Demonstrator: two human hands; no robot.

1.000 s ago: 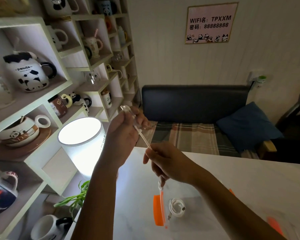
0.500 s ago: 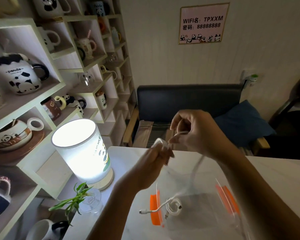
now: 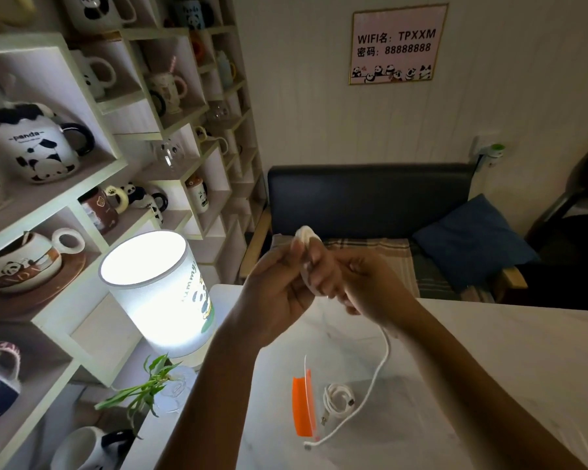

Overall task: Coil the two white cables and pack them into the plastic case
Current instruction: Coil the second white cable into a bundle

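My left hand [image 3: 279,293] and my right hand [image 3: 357,283] meet above the white table, both gripping one white cable [image 3: 381,371]. A small loop of it sticks up above my fingers. Its tail hangs down from my right hand and curves to a plug end lying on the table. A second white cable [image 3: 338,398] lies coiled inside the clear plastic case [image 3: 404,418], which has an orange clasp [image 3: 301,407] on its left side and lies open on the table.
A lit cylindrical lamp [image 3: 160,293] stands on the table's left corner, with a small green plant [image 3: 143,391] in a glass beside it. Shelves of mugs [image 3: 31,147] fill the left. A dark bench [image 3: 367,201] with a blue cushion [image 3: 472,242] sits behind the table [image 3: 506,351].
My hands came together from a stretched-out hold, winding the cable into loops. The hanging tail has shortened and its plug end has slid right of the orange clasp.
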